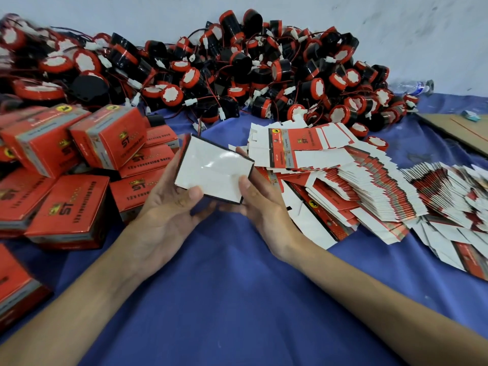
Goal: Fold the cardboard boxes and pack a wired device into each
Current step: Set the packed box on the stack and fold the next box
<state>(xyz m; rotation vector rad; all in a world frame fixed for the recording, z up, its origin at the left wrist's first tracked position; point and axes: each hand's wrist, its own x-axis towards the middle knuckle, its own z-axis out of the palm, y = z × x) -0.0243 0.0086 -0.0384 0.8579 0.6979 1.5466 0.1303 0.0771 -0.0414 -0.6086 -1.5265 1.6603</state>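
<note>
We hold a half-folded box [214, 170] up off the blue cloth [224, 286], between the two hands and just in front of us. Its white inner face is turned to us and its printed side faces away. The left hand [169, 210] grips the lower left edge and the right hand [264, 207] the lower right corner, each with the thumb laid on the white card and the fingers curled behind. Held this way the panels can be squared against each other. The far side is hidden, so we cannot tell whether any flap is tucked in yet, though the carton looks only part-formed. Everything else lies where either hand can get at it. The flat blanks [343, 180] fan out just beside the right hand, ready for the next pick. The finished boxes [79, 167] are heaped close by the left hand, where a packed one can be dropped. The wired devices [237, 75] are piled along the wall behind, a reach ahead. We judge the next step to be closing the bottom, then fetching one device from that pile.
</note>
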